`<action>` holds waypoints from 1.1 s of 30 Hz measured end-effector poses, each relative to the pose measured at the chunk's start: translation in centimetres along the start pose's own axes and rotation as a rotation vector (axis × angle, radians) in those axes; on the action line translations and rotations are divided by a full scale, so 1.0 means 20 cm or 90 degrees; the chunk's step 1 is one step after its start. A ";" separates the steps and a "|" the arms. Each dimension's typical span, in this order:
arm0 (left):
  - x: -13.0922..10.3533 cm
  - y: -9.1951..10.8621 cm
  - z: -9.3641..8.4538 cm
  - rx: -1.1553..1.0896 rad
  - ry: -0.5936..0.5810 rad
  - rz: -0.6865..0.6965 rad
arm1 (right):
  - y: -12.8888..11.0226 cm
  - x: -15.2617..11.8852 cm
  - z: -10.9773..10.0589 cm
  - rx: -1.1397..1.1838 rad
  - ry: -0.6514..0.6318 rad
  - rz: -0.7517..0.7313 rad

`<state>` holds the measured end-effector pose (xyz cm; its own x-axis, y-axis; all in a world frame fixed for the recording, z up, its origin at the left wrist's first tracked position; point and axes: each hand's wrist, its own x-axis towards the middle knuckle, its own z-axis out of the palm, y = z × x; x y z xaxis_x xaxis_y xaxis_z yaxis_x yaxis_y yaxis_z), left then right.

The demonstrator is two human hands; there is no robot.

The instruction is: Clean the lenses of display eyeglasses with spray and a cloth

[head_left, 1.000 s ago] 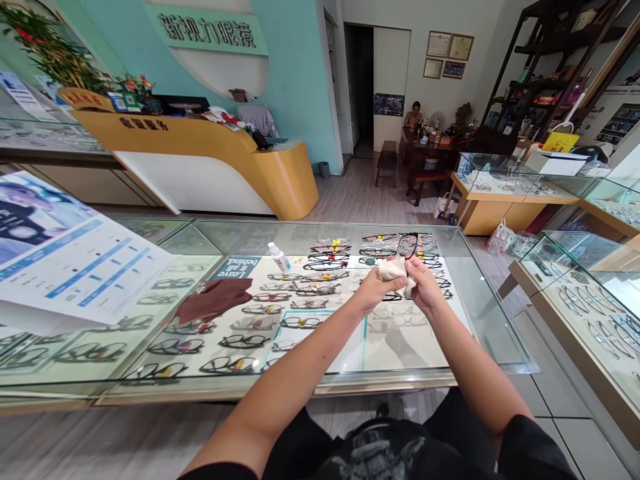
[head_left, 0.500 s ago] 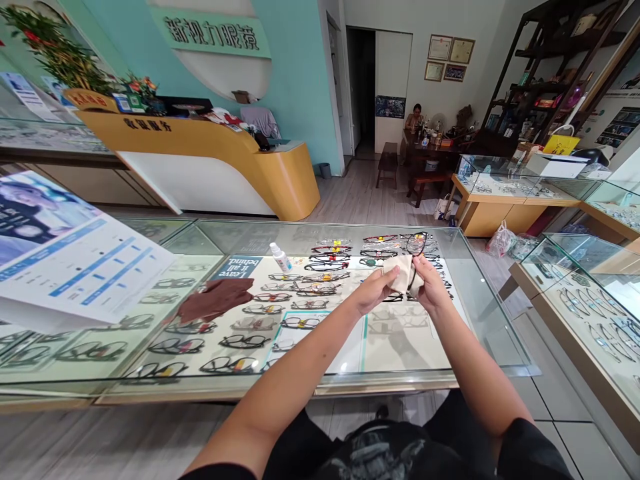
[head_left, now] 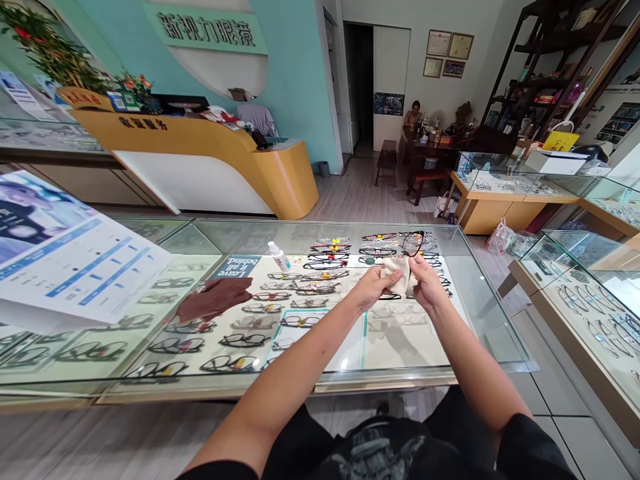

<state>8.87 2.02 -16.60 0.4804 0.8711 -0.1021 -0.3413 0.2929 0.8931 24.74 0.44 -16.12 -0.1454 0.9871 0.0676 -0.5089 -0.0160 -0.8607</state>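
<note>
Above the glass counter, my left hand [head_left: 376, 287] is closed on a pale cream cloth [head_left: 399, 275], pinched between thumb and fingers. Close beside it, my right hand [head_left: 427, 281] grips a pair of dark-framed eyeglasses [head_left: 413, 243]. One lens sticks up above the hands; the rest of the frame is hidden by the cloth and fingers. The cloth is folded around that hidden part. A white spray bottle [head_left: 279, 257] stands on the counter top to the left. Farther left lies a crumpled brown cloth [head_left: 215, 298].
Rows of eyeglasses [head_left: 245, 340] show through the glass of the display counter [head_left: 420, 375]. A printed card [head_left: 85, 260] stands at the left. Another display case [head_left: 590, 313] is on the right. A person [head_left: 414, 115] sits at a dark table at the back.
The eyeglasses have tilted and shifted slightly left in my right hand. The cloth has moved a little between my hands. My view has shifted slightly.
</note>
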 end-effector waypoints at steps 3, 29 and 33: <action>0.00 0.00 0.01 0.006 0.023 0.004 | 0.00 0.00 0.01 -0.008 -0.003 -0.003; -0.03 0.03 0.04 0.088 0.010 0.079 | 0.02 0.00 0.03 0.003 0.022 -0.029; -0.02 0.01 0.06 0.094 0.047 0.119 | 0.04 0.00 0.05 0.008 0.024 -0.031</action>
<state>9.47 1.23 -15.88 0.3583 0.9326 0.0437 -0.2935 0.0681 0.9535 23.50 0.29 -16.27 -0.0873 0.9921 0.0903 -0.5259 0.0311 -0.8500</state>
